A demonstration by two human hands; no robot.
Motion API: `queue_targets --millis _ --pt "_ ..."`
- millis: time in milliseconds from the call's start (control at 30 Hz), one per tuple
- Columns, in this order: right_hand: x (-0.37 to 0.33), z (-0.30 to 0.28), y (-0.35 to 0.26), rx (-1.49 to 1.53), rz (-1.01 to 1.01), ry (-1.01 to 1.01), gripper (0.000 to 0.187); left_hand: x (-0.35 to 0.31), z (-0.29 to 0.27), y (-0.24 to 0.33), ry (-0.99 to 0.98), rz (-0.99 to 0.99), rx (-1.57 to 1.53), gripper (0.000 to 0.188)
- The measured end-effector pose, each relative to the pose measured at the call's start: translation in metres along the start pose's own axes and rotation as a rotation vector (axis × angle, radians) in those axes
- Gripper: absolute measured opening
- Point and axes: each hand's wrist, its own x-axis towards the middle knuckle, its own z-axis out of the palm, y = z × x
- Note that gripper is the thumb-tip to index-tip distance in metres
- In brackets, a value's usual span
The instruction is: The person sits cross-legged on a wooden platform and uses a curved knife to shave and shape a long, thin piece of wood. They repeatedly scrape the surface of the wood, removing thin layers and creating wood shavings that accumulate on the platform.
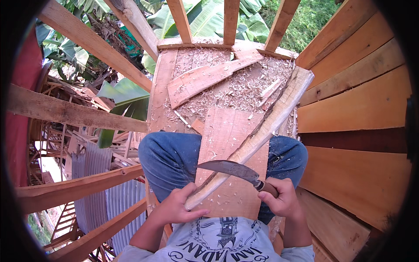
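Observation:
A long, slightly curved wooden stick (272, 121) with dark bark along one edge slants from my lap up to the far right. My left hand (180, 205) grips its near end, the thumb lying across the underside. In my right hand (281, 198) is a curved knife (231, 168), held by its brown wooden handle. The dark blade points left and lies over the near part of the stick; whether it touches the wood I cannot tell. Beneath the stick a flat board (231, 196) rests across my lap between my knees.
Wood shavings (200, 56) cover the plank floor ahead, where a wide offcut (209, 78) lies. Wooden railing slats (74, 109) stand at the left and front, with banana leaves (200, 19) beyond. A plank wall (358, 109) closes the right. Corrugated sheets (94, 174) lie below left.

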Motion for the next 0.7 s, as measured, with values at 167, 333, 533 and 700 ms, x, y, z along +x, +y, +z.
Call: queue_targets --millis 167,333,533,700 --pt "0.002 0.002 -0.01 0.128 0.087 0.035 0.036 -0.003 0.0 0.001 -0.017 -0.043 -0.028 0.051" --pt "0.006 0.006 0.0 0.2 0.073 0.127 0.037 -0.007 0.0 -0.002 -0.019 -0.05 -0.009 0.053" --pt "0.007 0.005 -0.001 -0.005 -0.077 -0.038 0.044 0.001 -0.002 0.0 -0.011 -0.016 -0.029 0.053" --pt "-0.003 -0.007 -0.003 0.177 -0.005 0.242 0.051 -0.007 0.0 -0.002 -0.004 -0.024 -0.033 0.051"
